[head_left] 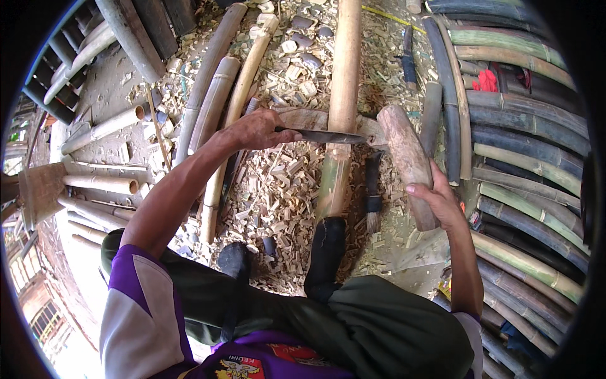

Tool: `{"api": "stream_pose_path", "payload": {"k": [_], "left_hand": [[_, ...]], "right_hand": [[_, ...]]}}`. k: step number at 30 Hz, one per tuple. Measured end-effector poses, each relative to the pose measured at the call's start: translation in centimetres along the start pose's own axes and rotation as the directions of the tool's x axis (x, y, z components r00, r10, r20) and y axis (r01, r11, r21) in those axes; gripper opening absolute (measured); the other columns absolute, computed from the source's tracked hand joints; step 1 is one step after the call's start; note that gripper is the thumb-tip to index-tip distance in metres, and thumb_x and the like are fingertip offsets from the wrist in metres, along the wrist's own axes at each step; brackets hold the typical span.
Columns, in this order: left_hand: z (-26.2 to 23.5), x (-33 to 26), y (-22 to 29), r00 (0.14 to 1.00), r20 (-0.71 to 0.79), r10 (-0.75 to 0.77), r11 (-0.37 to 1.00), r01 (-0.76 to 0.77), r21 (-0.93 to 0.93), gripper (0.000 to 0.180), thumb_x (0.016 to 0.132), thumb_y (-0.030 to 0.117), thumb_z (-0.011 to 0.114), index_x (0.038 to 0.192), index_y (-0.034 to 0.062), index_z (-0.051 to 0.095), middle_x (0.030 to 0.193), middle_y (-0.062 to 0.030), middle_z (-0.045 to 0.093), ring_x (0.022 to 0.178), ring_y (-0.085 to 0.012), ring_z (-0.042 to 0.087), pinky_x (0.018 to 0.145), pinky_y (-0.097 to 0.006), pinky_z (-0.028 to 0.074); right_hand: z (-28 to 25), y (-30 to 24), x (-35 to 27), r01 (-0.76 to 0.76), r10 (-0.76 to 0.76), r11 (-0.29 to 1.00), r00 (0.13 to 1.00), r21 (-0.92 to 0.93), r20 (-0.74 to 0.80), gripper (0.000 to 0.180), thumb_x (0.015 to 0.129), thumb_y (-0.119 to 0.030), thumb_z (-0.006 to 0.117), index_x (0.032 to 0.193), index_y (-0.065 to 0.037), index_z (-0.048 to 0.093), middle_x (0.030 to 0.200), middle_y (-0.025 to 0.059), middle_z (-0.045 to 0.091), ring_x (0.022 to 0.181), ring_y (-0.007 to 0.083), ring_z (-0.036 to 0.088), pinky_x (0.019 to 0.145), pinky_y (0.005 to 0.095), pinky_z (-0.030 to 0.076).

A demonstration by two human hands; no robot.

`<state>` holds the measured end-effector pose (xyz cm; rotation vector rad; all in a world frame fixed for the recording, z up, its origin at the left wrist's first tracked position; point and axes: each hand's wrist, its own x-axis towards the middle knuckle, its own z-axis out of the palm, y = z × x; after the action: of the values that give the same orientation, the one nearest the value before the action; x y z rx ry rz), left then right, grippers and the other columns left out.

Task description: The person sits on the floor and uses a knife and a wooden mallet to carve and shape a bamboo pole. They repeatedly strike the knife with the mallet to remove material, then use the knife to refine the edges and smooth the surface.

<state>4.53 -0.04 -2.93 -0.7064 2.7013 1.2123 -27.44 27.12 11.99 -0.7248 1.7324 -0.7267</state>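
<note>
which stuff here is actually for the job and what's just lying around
Looks in use:
- long blade, in the left hand
- short log, in the right hand
- pale bamboo pole, under the blade

Seemingly just lying about:
- wood chips
- red item
- bamboo lengths at right

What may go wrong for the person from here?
The long dark metal knife in the left hand crosses the long pale bamboo pole and might slip. The thick brown wooden log in the right hand, if swung, might glance off. The black footwear at the pole's near end might be cut.
</note>
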Motion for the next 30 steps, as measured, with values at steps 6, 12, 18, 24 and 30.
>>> {"api": "stream_pose_path", "payload": {"k": [6,12,18,24,30], "left_hand": [[-0.9,-0.2,0.3,0.971,0.174,-0.166,0.974,0.189,-0.124,0.064,0.099,0.062,0.061,0.095,0.0005,0.079,0.061,-0.0115,0.061,0.062,-0.0235,0.062,0.066,-0.043,0.051],[0.5,-0.8,-0.7,0.982,0.104,-0.156,0.981,0.167,-0.102,0.057,0.099,0.06,0.063,0.104,0.0063,0.08,0.065,-0.0131,0.065,0.063,-0.0251,0.064,0.066,-0.044,0.052],[2.0,-0.2,-1.3,0.995,0.014,-0.101,0.994,0.101,-0.033,0.054,0.097,0.059,0.067,0.112,0.0083,0.079,0.07,-0.014,0.069,0.067,-0.0251,0.068,0.069,-0.044,0.055],[2.6,0.0,-2.4,0.995,0.036,-0.095,0.995,0.096,-0.026,0.051,0.098,0.057,0.067,0.116,0.0103,0.078,0.07,-0.0116,0.07,0.066,-0.0235,0.069,0.069,-0.044,0.056],[1.7,0.7,-1.8,0.953,0.219,-0.208,0.974,0.221,-0.039,0.05,0.1,0.058,0.063,0.115,0.0131,0.079,0.068,-0.0062,0.071,0.065,-0.0188,0.069,0.07,-0.042,0.057]], "right_hand": [[1.4,-3.7,0.2,0.136,-0.134,0.99,0.989,-0.03,0.06,0.081,0.088,-0.01,0.076,0.156,0.003,0.034,0.142,0.0116,0.056,0.129,0.0193,0.054,0.113,0.0337,0.039],[2.0,-6.7,1.4,0.21,-0.195,0.973,0.97,-0.093,0.147,0.084,0.089,-0.01,0.077,0.157,0.004,0.031,0.142,0.0135,0.056,0.13,0.0196,0.054,0.111,0.0348,0.042],[4.3,-7.2,3.2,0.143,-0.126,0.854,0.99,-0.5,0.067,0.094,0.087,-0.02,0.081,0.156,0.008,0.024,0.142,0.0287,0.056,0.127,0.0342,0.062,0.102,0.0458,0.055],[3.4,-9.6,7.3,0.254,-0.127,0.713,0.963,-0.653,0.236,0.089,0.087,-0.028,0.08,0.152,0.007,0.03,0.143,0.033,0.054,0.134,0.0389,0.056,0.111,0.0478,0.048],[4.6,-11.8,10.1,0.086,0.35,0.525,0.885,-0.847,0.307,0.098,0.084,-0.029,0.082,0.157,0.007,0.026,0.144,0.0293,0.053,0.137,0.0338,0.052,0.118,0.0414,0.04]]}}
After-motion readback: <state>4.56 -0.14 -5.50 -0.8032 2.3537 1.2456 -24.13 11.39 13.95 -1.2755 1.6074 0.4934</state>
